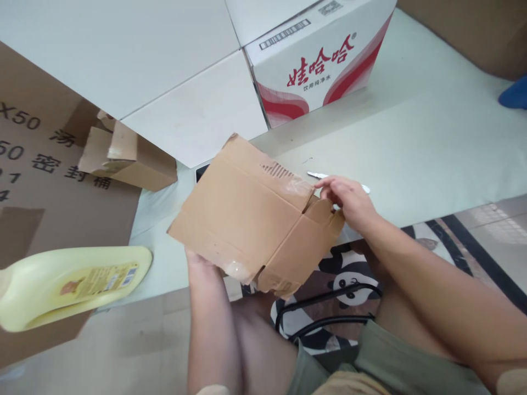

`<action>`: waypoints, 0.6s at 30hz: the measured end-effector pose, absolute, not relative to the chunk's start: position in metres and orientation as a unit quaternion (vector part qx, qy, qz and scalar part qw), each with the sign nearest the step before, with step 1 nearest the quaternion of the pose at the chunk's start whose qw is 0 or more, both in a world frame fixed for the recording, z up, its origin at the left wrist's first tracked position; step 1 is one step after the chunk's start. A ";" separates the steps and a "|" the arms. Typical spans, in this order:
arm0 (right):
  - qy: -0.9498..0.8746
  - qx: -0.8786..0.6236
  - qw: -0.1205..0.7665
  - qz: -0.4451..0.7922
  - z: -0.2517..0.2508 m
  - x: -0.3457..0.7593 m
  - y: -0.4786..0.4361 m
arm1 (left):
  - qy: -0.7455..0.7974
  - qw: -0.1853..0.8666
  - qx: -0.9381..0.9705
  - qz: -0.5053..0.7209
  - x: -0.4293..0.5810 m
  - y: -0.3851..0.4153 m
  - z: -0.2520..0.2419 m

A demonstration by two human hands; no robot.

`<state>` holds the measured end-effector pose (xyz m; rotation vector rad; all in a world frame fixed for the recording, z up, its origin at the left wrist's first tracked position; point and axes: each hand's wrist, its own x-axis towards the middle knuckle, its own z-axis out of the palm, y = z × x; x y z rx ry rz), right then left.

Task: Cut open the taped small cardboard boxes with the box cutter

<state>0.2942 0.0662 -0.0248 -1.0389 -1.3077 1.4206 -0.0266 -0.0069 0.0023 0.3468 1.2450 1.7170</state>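
Observation:
A brown cardboard box (242, 203), partly opened out with its flaps loose, is held tilted above the cloth-covered table. My left hand (201, 266) grips its lower left edge from beneath, the fingers hidden behind the cardboard. At the right corner, the bent fingers of my right hand (343, 200) hold the box beside a small side flap. Clear tape clings to the upper right and lower edges. A slim white cutting knife (316, 175) lies on the table just behind my right hand, which covers its middle.
Behind stand white cartons (201, 104) and a red-and-white water carton (317, 77). To the left are a small open cardboard box (144, 162), a large printed carton (24, 219) and a pale yellow bottle (82, 282). A panda-patterned bag (349, 288) with black handles sits below the table edge.

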 end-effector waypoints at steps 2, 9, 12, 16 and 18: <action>-0.523 -0.444 0.466 0.559 -0.025 0.296 0.071 | 0.502 0.476 0.137 0.709 -0.025 -0.006 0.001; -0.482 -0.411 0.428 0.645 -0.033 0.290 0.067 | 0.455 0.441 0.175 0.754 -0.040 -0.001 -0.014; -0.478 -0.400 0.346 0.701 -0.033 0.287 0.056 | 0.441 0.466 0.166 0.749 -0.037 0.002 -0.012; -0.452 -0.407 0.378 0.699 -0.018 0.294 0.045 | 0.435 0.474 0.120 0.756 -0.025 0.004 -0.002; -0.433 -0.425 0.433 0.667 -0.003 0.303 0.041 | 0.421 0.474 0.106 0.766 -0.023 0.003 0.004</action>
